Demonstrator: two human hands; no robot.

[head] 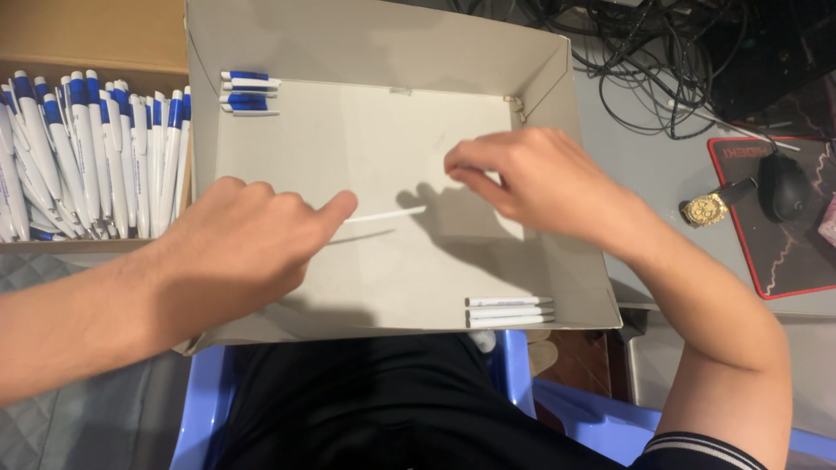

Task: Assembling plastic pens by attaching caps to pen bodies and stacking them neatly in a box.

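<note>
Head view: my left hand (239,252) curls around a thin white tube (383,214), my right hand (531,178) pinching its other end above the grey box (557,96).

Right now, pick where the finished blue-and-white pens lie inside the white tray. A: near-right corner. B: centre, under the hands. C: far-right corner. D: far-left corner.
D: the few blue-and-white pens lie stacked in the far-left corner of the white tray, while plain white tubes sit at the near-right and the left hand and right hand hold a thin white rod over the centre.
</note>
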